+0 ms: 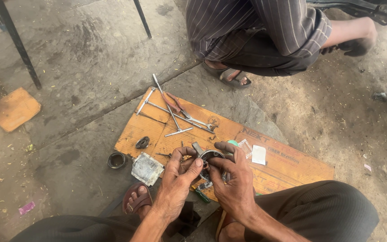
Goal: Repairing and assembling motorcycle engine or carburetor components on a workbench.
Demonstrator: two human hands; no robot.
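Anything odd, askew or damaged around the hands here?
Nothing is clearly broken. Both the left hand and right hand grip a round metal part over a worn orange board. Long T-handle wrenches and red-handled pliers lie crossed, and a black rubber ring sits off the board.

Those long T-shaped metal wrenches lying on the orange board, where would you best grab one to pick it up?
Grip the T-handled wrench at mid-shaft, coming from above. The thin shafts lie flat and crossed on the orange board, with red-handled pliers beside them, so the bare middle stretch looks easiest to pinch.
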